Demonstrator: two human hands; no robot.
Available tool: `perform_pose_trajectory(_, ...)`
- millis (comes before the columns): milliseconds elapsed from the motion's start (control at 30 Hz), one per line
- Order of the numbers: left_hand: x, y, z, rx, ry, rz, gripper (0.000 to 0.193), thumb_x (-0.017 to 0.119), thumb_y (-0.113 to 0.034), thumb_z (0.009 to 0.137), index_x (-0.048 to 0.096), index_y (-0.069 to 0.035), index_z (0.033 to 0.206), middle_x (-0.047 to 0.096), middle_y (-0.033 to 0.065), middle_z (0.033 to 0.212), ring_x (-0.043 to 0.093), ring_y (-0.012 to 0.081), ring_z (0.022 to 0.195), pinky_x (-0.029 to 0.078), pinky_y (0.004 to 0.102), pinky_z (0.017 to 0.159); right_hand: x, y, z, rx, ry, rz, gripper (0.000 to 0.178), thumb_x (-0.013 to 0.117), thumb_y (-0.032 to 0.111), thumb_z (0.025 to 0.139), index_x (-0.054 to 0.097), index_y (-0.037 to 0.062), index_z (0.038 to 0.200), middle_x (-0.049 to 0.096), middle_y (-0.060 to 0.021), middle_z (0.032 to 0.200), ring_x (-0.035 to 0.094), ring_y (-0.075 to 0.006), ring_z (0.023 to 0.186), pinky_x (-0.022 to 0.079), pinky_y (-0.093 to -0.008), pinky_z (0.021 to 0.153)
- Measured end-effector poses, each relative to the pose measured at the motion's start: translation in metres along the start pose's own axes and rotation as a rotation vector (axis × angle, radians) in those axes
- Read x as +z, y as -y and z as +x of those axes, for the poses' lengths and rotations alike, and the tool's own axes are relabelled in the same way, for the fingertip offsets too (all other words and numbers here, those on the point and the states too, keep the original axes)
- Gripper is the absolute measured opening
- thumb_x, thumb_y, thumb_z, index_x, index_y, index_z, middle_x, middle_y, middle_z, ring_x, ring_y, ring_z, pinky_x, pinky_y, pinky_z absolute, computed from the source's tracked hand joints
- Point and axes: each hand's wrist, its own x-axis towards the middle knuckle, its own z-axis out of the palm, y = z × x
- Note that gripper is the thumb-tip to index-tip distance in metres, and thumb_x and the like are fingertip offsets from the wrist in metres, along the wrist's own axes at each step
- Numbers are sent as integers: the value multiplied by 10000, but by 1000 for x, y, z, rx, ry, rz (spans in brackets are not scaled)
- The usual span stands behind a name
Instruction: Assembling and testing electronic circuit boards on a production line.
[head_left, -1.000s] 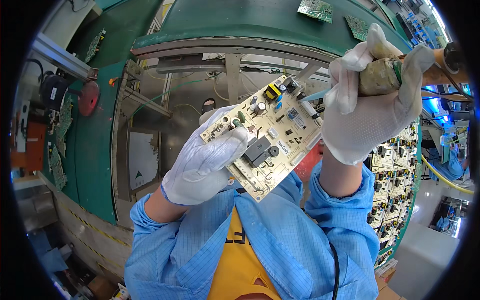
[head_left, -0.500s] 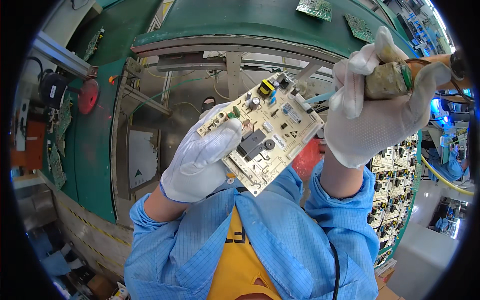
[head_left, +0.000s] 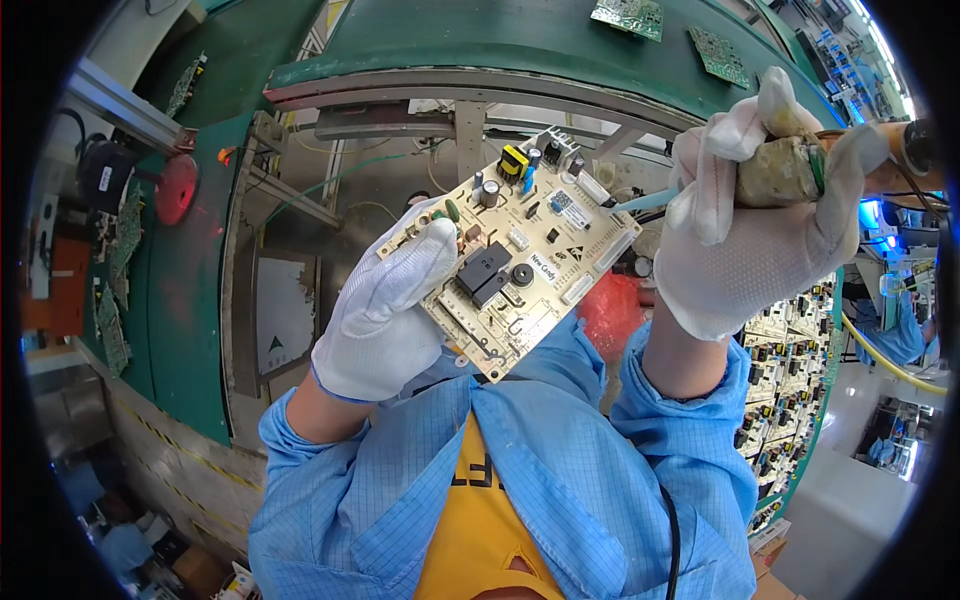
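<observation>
My gloved left hand [head_left: 385, 310] grips a cream circuit board [head_left: 520, 335] by its left edge, thumb on the component side and the other fingers hidden behind. The board is tilted toward me in mid-air and carries black relays, capacitors, a yellow-topped transformer and white connectors. My gloved right hand [head_left: 755, 265] is closed round a hand tool with a worn, grey-brown block-like body [head_left: 778, 173]. Its slim pale blue tip [head_left: 645, 201] points left, at the connectors on the board's right edge; whether it touches them I cannot tell.
Beyond the board runs a green conveyor [head_left: 450, 40] with a metal rim and two green boards [head_left: 720, 55]. On the left is another green surface [head_left: 190, 330] beside a red disc [head_left: 177, 192]. Many cream boards [head_left: 785, 390] lie in rows at right. A yellow hose [head_left: 890, 368] hangs beyond.
The board has shifted slightly left and up with my left hand, its face turning more toward me. My right hand has lowered slightly, and the blue tip now overlaps the board's right edge.
</observation>
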Motion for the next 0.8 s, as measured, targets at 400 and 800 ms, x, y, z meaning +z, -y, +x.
perform_pose_trajectory(400, -33, -17, -14, 59, 42, -3, 473, 637, -82, 880, 476, 14, 1315, 601, 95, 1200, 586, 152, 1108, 465, 287, 970, 9, -2, -12, 71, -143, 247, 550, 418, 462, 985, 581, -28, 1173, 657, -153, 925, 537, -158, 521, 412, -317, 562)
perform_pose_trajectory(800, -188, -112, -66, 313, -205, -136, 570, 605, -2, 821, 423, 40, 1359, 576, 154, 1273, 605, 245, 1135, 489, 378, 1003, -14, -11, 6, 64, -340, 235, 473, 489, 430, 986, 580, -34, 977, 637, -135, 915, 495, -179, 506, 332, -255, 425)
